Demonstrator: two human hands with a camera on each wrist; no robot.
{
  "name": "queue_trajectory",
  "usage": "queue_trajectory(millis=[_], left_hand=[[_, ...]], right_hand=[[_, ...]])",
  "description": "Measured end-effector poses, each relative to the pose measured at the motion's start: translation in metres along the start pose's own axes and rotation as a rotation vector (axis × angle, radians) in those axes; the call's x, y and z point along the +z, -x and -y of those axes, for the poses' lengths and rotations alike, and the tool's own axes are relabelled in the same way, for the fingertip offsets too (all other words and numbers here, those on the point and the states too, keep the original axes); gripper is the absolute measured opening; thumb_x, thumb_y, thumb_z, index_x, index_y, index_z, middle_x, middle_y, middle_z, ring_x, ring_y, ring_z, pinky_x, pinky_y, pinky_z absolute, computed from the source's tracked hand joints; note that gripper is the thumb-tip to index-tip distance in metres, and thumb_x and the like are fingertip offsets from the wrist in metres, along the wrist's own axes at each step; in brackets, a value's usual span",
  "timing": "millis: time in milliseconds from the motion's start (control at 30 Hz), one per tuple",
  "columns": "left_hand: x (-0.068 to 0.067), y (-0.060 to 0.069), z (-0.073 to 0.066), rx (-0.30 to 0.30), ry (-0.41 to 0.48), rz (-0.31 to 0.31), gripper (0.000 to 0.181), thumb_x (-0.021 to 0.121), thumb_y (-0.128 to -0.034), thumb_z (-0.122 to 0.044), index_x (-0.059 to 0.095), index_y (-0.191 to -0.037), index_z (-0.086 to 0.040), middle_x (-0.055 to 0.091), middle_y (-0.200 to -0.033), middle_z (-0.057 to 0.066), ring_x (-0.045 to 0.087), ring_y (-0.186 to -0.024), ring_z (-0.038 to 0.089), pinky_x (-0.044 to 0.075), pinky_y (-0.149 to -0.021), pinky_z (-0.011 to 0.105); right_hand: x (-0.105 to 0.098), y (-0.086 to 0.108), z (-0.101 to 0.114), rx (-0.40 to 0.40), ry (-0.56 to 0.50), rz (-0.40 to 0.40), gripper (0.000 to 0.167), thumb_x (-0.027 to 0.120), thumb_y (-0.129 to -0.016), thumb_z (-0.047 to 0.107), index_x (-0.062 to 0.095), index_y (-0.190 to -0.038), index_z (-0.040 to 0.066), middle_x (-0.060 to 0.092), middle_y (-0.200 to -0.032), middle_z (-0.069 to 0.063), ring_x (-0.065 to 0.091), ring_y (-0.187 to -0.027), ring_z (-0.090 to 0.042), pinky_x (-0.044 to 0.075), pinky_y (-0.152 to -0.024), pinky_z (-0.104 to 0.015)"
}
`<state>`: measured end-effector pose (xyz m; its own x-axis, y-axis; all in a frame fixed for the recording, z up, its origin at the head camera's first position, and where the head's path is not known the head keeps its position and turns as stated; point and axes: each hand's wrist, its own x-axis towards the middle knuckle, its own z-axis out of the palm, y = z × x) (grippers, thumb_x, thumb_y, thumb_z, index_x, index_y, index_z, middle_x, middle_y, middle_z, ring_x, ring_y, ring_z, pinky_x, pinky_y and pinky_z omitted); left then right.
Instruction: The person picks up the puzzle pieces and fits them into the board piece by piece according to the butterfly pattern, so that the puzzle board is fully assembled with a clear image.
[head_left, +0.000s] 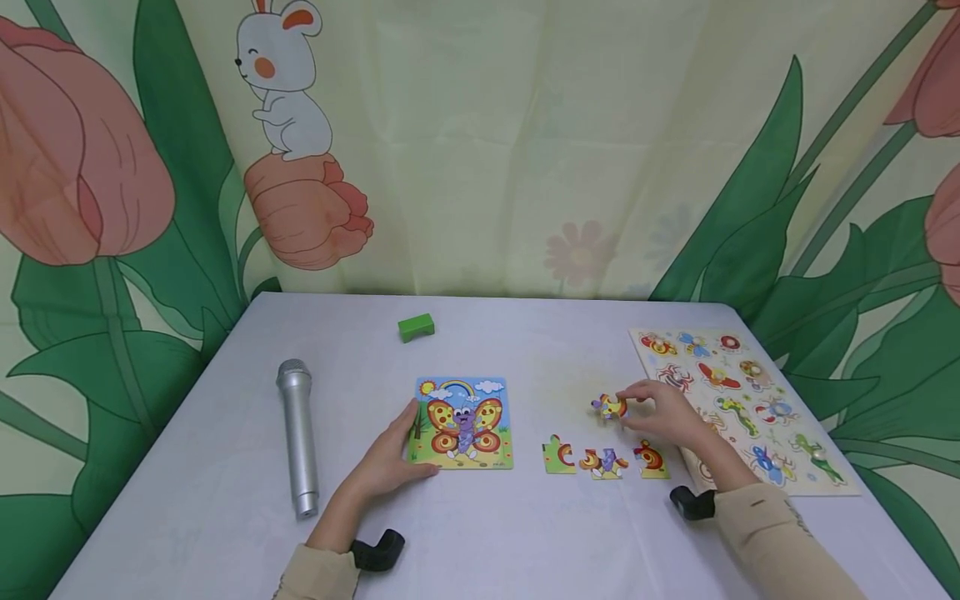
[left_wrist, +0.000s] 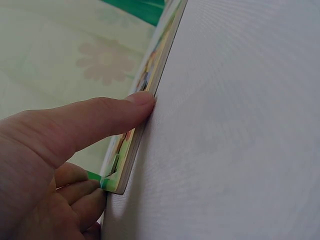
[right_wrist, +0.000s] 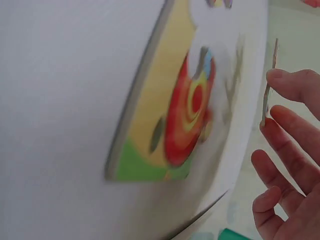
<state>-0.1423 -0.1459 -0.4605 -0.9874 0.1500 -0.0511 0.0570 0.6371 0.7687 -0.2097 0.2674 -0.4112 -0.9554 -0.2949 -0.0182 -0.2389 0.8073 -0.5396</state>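
Observation:
A square butterfly puzzle board (head_left: 500, 454) lies flat on the table. My left hand (head_left: 385, 457) holds its lower left corner, the thumb (left_wrist: 135, 102) against the near edge and the other fingers at the left side. Further right, my right hand (head_left: 671, 412) pinches a small colourful puzzle piece (head_left: 609, 407) between thumb and fingertips, above the table. In the right wrist view that piece (right_wrist: 266, 97) appears edge-on. Below it, loose pieces lie in a row: a green one (head_left: 553, 457), a purple and orange one (head_left: 606, 465) and one with a red swirl (head_left: 651, 460).
A large sheet of printed insects and animals (head_left: 738, 408) lies on the right, partly under my right forearm. A silver microphone (head_left: 298, 442) lies on the left of the table. Towards the back sits a green block (head_left: 416, 327). A patterned curtain (head_left: 480, 150) hangs behind.

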Motion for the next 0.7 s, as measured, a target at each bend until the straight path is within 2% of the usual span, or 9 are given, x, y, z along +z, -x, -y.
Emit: queue_trajectory(millis=[400,533,700], left_hand=[[0.0,0.0,0.001,0.011,0.005,0.002,0.101,0.08,-0.0688,-0.022,0.016,-0.146,-0.004,0.017,-0.15,0.015,0.016,-0.136,0.035,0.021,-0.106,0.052],[0.0,-0.001,0.002,0.012,0.002,0.002,0.102,0.08,-0.0687,-0.022,0.016,-0.146,-0.004,0.017,-0.15,0.015,0.017,-0.136,0.035,0.021,-0.106,0.051],[0.0,-0.001,0.002,0.01,-0.003,0.0,0.102,0.08,-0.0684,-0.023,0.016,-0.146,-0.004,0.018,-0.15,0.015,0.018,-0.135,0.035,0.022,-0.106,0.052]], right_hand=[[0.012,-0.008,0.03,-0.11,-0.002,-0.017,0.034,0.076,-0.074,0.018,0.069,-0.105,0.006,0.06,-0.106,-0.012,0.051,-0.104,-0.035,0.042,-0.088,-0.053],[0.018,-0.01,0.042,-0.158,0.009,-0.025,0.033,0.077,-0.073,0.018,0.07,-0.103,0.005,0.061,-0.102,-0.01,0.052,-0.101,-0.033,0.043,-0.087,-0.051],[0.028,-0.014,0.056,-0.181,-0.012,-0.02,0.033,0.077,-0.072,0.017,0.07,-0.103,0.006,0.06,-0.101,-0.006,0.053,-0.1,-0.029,0.043,-0.087,-0.048]])
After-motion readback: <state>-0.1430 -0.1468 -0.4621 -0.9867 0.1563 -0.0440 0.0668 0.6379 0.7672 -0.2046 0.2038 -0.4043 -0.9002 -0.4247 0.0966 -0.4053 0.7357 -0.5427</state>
